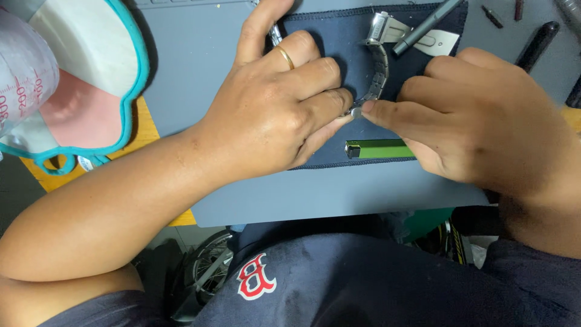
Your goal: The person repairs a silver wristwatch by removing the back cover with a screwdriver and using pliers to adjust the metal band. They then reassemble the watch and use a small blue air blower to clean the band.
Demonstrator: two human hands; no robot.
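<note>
Seen from above, my left hand and my right hand meet over a dark blue cloth spread on a grey-blue mat. The mat covers most of the bench, whose yellow-orange top shows only in a strip at the mat's left edge.

Between the two hands lies a metal watch bracelet, running from its clasp near the top of the cloth down to the point where my fingertips come together. The fingers of my left hand are drawn in narrow, thumb and forefinger pinching the lower end of the bracelet; a gold ring sits on one finger. The fingers of my right hand are curled and close together, their tips touching the same end of the bracelet beside a small round metal part. I cannot tell exactly what the right fingertips grip.

A green tool handle lies on the cloth just below the fingertips, partly under my right hand. A grey pen-like tool rests slantwise at the top of the cloth, across a small white tag. Dark slender tools lie on the mat at upper right.

At upper left, a teal-rimmed pale object overhangs the bench. Below the bench edge, my dark blue shirt fills the foreground
</note>
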